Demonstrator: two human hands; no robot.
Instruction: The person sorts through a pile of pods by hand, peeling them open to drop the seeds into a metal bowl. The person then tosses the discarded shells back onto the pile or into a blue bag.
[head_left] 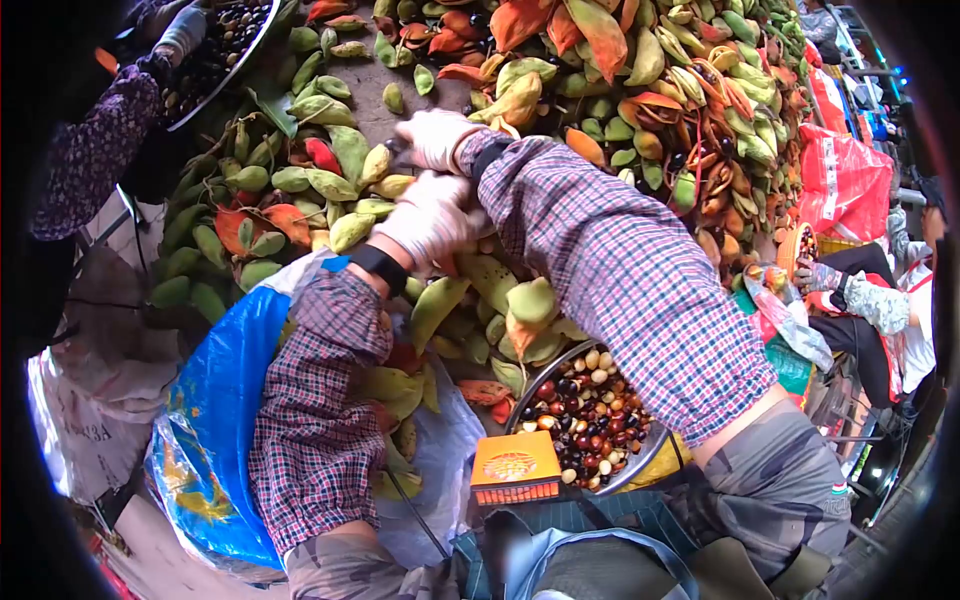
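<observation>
Both hands wear pale gloves and meet over the pile of green pods (350, 230). My right hand (437, 140) is upper, its fingers curled near a small dark thing, too small to name. Just below it, close to touching, my left hand (430, 215) is also curled, with its fingertips partly hidden. What either hand holds cannot be made out. A yellowish pod (375, 164) lies just left of the hands. Near my body, a metal bowl (648, 462) holds brown, black and cream seeds, with an orange box (515, 462) beside it.
A large heap of green and orange pods (700, 110) rises at the upper right. Another person's gloved hand (184, 30) is over a tray of dark seeds (235, 30) at the upper left. A blue bag (225, 400) lies by my left arm. Another person (880, 300) is at the right.
</observation>
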